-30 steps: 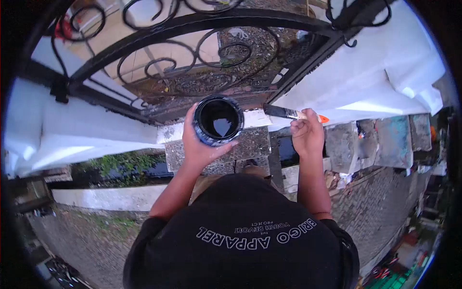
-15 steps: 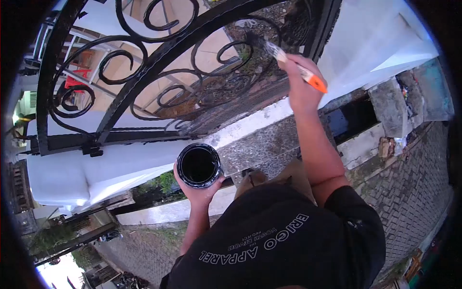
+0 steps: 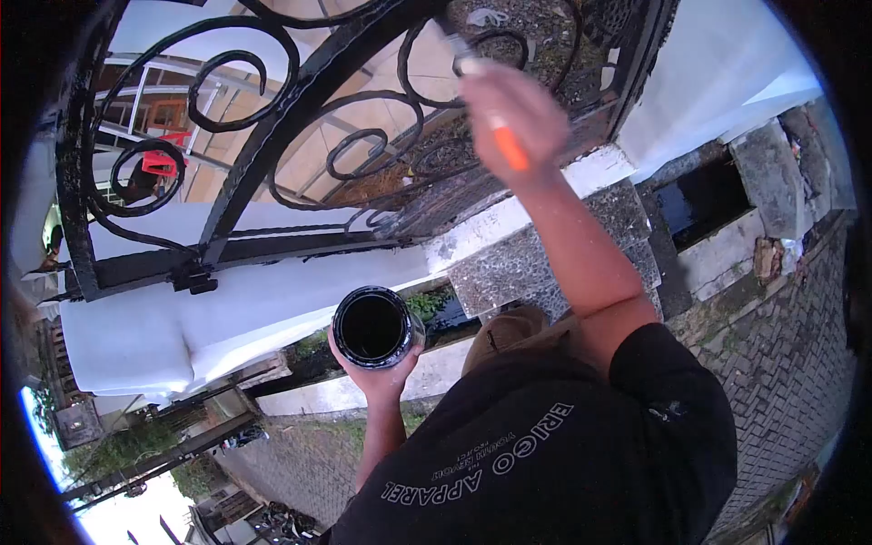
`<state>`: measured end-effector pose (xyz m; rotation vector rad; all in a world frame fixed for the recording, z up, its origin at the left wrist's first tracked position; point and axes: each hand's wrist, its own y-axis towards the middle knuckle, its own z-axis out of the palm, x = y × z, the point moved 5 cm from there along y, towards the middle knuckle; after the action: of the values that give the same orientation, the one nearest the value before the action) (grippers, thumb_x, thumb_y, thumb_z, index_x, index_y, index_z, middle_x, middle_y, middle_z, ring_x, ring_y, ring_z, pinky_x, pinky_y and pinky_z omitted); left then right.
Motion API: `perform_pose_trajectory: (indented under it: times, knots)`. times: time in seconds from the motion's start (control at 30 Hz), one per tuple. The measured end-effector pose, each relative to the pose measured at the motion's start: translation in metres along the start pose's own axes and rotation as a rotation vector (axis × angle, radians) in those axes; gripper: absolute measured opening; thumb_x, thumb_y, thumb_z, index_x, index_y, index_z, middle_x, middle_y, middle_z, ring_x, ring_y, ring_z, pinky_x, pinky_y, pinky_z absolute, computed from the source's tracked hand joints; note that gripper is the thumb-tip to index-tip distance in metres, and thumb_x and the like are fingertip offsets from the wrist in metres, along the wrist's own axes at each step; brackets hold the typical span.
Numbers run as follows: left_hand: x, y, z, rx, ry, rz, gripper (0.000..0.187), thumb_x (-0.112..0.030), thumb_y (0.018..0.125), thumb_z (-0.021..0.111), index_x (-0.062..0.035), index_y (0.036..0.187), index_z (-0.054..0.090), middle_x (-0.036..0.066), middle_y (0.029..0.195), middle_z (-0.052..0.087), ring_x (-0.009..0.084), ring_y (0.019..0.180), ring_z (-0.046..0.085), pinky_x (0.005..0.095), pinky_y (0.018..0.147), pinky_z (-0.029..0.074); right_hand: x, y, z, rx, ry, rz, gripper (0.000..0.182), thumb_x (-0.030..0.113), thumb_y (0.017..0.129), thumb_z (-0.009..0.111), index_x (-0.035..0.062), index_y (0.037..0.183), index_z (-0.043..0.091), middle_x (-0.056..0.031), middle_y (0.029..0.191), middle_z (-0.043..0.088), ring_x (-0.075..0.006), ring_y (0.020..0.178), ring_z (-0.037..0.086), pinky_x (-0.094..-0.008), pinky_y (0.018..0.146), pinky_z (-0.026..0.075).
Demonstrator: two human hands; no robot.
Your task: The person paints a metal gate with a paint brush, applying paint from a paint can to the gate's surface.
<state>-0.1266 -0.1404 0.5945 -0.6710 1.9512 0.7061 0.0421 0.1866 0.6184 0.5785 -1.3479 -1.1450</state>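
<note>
My left hand (image 3: 386,374) is wrapped round a can of black paint (image 3: 372,327), held in front of my body with its dark mouth facing up. In my right hand (image 3: 518,123), smeared by motion, is a paintbrush (image 3: 510,147) with an orange handle end. Its dark bristles reach up to the thick curved bar of a black wrought-iron gate (image 3: 313,77) and overlap it in this view. Scrolls fill the gate below and above that bar, and parts of the bar look glossy.
White walls (image 3: 245,313) stand below the gate and at the right. A stone step (image 3: 509,272) lies by my feet, with a water-filled drain (image 3: 699,204) to the right. Brick paving (image 3: 772,336) runs behind me. A red chair (image 3: 165,156) shows through the gate.
My right hand has moved left and up with the paintbrush, from over the scrolls to the thick bar. The can stays in my left hand, and the view has shifted slightly.
</note>
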Motion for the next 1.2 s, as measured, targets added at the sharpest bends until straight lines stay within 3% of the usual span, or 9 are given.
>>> perform_pose_trajectory:
  times: [0.1,0.4,0.57,0.63,0.77,0.83,0.97,1.03,1.2]
  knots:
    - [0.001,0.004,-0.002,0.007,0.017,0.032,0.128,-0.029,0.051,0.096,-0.0046,0.146,0.014,0.015,0.139,0.04,0.0287,0.129,0.045,0.044,0.11,0.036,0.035,-0.026,0.032,0.46,0.148,-0.134,0.028,0.014,0.079,0.072,0.0172,0.106,0.072,-0.0057,0.099,0.071,-0.0216,0.09,0.07,-0.032,0.077,0.061]
    - [0.01,-0.003,-0.002,0.019,0.007,0.085,0.128,-0.032,0.053,0.096,-0.0057,0.147,0.013,0.016,0.14,0.038,0.0297,0.131,0.043,0.0447,0.11,0.036,-0.015,0.025,-0.009,-0.023,-0.063,-0.139,0.022,0.005,0.075,0.071,0.0115,0.097,0.071,-0.0074,0.091,0.07,-0.0239,0.082,0.07,-0.0327,0.07,0.058]
    - [0.003,-0.005,0.004,0.016,-0.023,0.032,0.129,-0.032,0.052,0.096,-0.0049,0.147,0.013,0.016,0.139,0.039,0.0297,0.13,0.044,0.0443,0.11,0.036,0.012,-0.016,0.023,0.532,0.102,-0.168,0.021,0.0,0.072,0.074,0.0068,0.092,0.073,-0.0116,0.097,0.069,-0.0254,0.087,0.069,-0.0344,0.074,0.058]
    - [0.003,-0.008,0.005,0.001,-0.04,0.04,0.129,-0.032,0.051,0.096,-0.0043,0.146,0.014,0.016,0.139,0.04,0.0295,0.129,0.045,0.0441,0.11,0.036,0.009,0.005,0.015,0.5,0.218,-0.089,0.023,0.001,0.071,0.074,0.0079,0.093,0.073,-0.0112,0.096,0.068,-0.0252,0.089,0.069,-0.0352,0.074,0.058]
    - [0.009,-0.013,0.005,-0.027,-0.013,0.032,0.128,-0.032,0.051,0.097,-0.0041,0.146,0.015,0.017,0.139,0.04,0.0291,0.129,0.046,0.0441,0.109,0.037,0.019,0.018,0.009,0.378,-0.016,-0.328,0.023,0.004,0.072,0.075,0.0078,0.095,0.073,-0.01,0.091,0.067,-0.0265,0.088,0.068,-0.0362,0.074,0.058]
    - [0.013,-0.016,0.008,-0.037,-0.109,0.013,0.128,-0.032,0.05,0.097,-0.0036,0.146,0.016,0.017,0.138,0.041,0.029,0.128,0.046,0.0438,0.109,0.037,0.026,0.005,0.026,0.735,-0.059,-0.349,0.03,0.008,0.07,0.073,0.013,0.099,0.07,-0.0037,0.096,0.066,-0.0222,0.087,0.067,-0.032,0.07,0.057]
    - [0.018,-0.018,0.007,-0.043,-0.24,0.026,0.128,-0.032,0.051,0.097,-0.0029,0.145,0.016,0.016,0.137,0.042,0.0286,0.127,0.047,0.0432,0.108,0.037,0.032,0.016,0.018,0.535,-0.044,-0.366,0.033,0.007,0.07,0.072,0.0144,0.102,0.068,-0.0026,0.1,0.065,-0.0213,0.09,0.067,-0.0316,0.07,0.057]
    - [0.029,-0.016,-0.001,-0.004,-0.162,0.056,0.128,-0.032,0.05,0.097,-0.0026,0.145,0.016,0.016,0.137,0.043,0.0282,0.127,0.047,0.0428,0.108,0.038,0.03,0.002,0.032,0.864,-0.082,-0.228,0.025,0.006,0.075,0.071,0.0095,0.1,0.07,-0.008,0.102,0.067,-0.0258,0.09,0.067,-0.0348,0.077,0.056]
    - [0.032,-0.008,-0.018,-0.032,-0.295,0.038,0.124,-0.026,0.052,0.097,-0.0011,0.145,0.019,0.017,0.136,0.045,0.0271,0.125,0.049,0.0406,0.106,0.04,0.024,0.037,0.024,0.448,-0.046,-0.23,0.023,0.004,0.076,0.066,0.0141,0.096,0.069,-0.0087,0.094,0.068,-0.0271,0.086,0.068,-0.0367,0.076,0.057]
